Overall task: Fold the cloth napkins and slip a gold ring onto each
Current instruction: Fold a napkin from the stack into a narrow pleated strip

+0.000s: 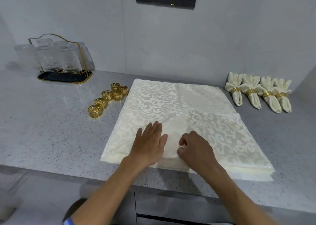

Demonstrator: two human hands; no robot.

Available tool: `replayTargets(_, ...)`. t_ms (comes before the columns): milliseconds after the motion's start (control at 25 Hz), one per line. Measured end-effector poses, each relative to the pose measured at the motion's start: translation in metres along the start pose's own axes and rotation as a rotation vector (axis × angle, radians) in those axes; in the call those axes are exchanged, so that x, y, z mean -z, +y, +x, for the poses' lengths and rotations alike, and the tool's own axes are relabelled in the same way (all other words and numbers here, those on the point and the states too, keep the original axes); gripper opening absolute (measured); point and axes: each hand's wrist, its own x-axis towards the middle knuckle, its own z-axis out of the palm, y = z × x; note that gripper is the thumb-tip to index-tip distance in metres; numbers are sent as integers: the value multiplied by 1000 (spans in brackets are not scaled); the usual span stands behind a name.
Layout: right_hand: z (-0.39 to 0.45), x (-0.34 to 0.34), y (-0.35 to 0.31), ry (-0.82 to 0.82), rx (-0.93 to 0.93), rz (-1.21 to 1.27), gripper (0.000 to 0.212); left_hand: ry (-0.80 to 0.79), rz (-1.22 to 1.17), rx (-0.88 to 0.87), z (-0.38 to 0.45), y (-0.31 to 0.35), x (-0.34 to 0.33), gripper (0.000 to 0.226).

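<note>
From the head view, the left hand (149, 140) lies flat, fingers straight, pressing the stacked cream napkins (172, 120) on the tabletop (51, 130). Just right of it, the right hand (195, 147) has its grip curled, apparently pinching a cloth fold. Six gold rings (107, 100) sit beyond-left; four ringed napkins (258, 93) far right.

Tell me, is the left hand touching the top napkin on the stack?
Touching. The head view shows the left hand lying flat, fingers straight, on the top napkin, with no gap under the palm.
</note>
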Motion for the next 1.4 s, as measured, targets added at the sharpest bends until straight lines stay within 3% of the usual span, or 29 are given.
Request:
replayTargets(120, 24, 0, -20, 351, 308, -47, 32, -21, 191, 34, 8, -8, -17, 62)
replayTargets(160, 42, -6, -23, 335, 322, -73, 43, -5, 196, 26, 8, -9, -19, 62)
replayTargets(240, 74, -21, -20, 111, 215, -170, 65, 31, 172, 8, 6, -9, -20, 65)
replayTargets(320, 93, -39, -3, -52, 107, -181, 69, 33, 175, 1, 4, -9, -20, 71)
replayTargets(440, 110, -35, 16, 19, 85, -127, 68, 34, 165, 8, 4, -9, -19, 83)
replayTargets(600, 118, -34, 29, -63, 68, -83, 67, 29, 171, 21, 4, -6, -17, 91)
replayTargets(680, 124, -18, 41, 37, 119, -12, 58, 24, 179, 15, 3, -7, -16, 92)
replayTargets(800, 142, 33, 87, 163, 51, -148, 52, 22, 171, 16, 2, -6, -14, 91)
replayTargets(920, 151, 78, 153, -78, -261, -286, 61, 28, 158, 24, 1, -3, -13, 90)
replayTargets(1040, 148, 102, 186, -225, -379, -67, 65, 37, 135, 17, 1, -4, -15, 88)
replayTargets(1120, 141, 105, 194, -198, -380, 188, 52, 31, 133, 20, 1, -5, -15, 88)
replayTargets(1200, 130, 104, 197, -92, -374, 371, 18, 26, 138, 25, 2, -5, -14, 87)
replayTargets(1320, 105, 93, 184, 156, -279, 395, 40, 27, 124, 20, 1, -3, -12, 87)
replayTargets(1400, 79, 77, 161, 307, -161, 256, 37, 91, 123, -37, -1, -1, -11, 82)
